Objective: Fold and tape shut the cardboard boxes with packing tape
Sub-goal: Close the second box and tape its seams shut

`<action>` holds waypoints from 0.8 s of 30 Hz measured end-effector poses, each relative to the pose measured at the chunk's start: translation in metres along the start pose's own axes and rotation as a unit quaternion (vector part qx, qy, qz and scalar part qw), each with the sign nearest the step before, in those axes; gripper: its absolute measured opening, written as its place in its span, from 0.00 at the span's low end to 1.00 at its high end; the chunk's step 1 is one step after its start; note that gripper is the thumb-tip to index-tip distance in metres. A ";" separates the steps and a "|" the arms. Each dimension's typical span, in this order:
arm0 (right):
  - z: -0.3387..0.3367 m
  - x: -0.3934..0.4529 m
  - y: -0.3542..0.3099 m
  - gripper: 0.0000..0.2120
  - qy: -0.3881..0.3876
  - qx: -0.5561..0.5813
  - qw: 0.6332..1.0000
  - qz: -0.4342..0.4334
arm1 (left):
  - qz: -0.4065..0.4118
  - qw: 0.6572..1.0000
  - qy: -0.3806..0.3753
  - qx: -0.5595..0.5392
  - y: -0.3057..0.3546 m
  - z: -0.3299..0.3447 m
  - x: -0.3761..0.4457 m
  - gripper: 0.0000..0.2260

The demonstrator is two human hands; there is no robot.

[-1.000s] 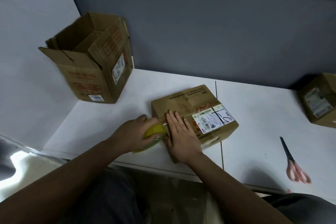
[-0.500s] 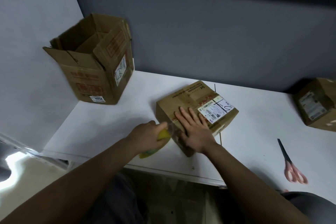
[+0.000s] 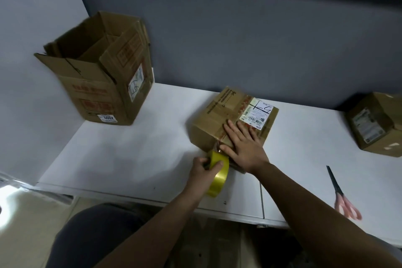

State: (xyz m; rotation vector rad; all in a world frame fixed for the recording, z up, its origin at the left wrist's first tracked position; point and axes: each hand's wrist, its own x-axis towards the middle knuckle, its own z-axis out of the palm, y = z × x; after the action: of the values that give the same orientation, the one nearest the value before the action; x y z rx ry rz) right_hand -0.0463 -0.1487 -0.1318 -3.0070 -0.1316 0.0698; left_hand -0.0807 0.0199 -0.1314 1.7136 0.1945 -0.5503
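A small closed cardboard box [image 3: 219, 113] with a white shipping label lies on the white table [image 3: 121, 154], turned at an angle. My right hand [image 3: 243, 146] presses flat on its top near the front edge, fingers straight. My left hand [image 3: 202, 174] grips a yellow roll of packing tape [image 3: 217, 176] just in front of the box's near corner. A strip of tape runs from the roll up to the box edge by my right thumb.
A taller cardboard box [image 3: 100, 76] with its flaps open stands at the back left against the wall. Another closed box [image 3: 374, 124] sits at the far right. Pink-handled scissors [image 3: 341, 193] lie on the table to the right of my right arm.
The small box has turned and moved toward the back wall. My left hand pulled the roll back from the box toward the table's front edge, so more of the roll shows.
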 end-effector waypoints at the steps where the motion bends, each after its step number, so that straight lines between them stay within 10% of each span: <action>1: 0.001 0.002 -0.001 0.47 0.003 -0.009 1.000 0.006 | -0.011 1.000 -0.022 0.007 0.003 0.001 0.001 0.19; 24: 0.009 0.010 -0.017 0.28 0.093 -0.063 0.993 0.041 | -0.080 0.986 -0.053 0.136 0.021 -0.013 -0.001 0.19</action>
State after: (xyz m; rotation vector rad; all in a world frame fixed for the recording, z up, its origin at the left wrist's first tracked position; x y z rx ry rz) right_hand -0.0384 -0.1300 -0.1386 -3.1237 0.0068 -0.2182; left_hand -0.0695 0.0278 -0.1112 1.9380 0.1879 -0.8168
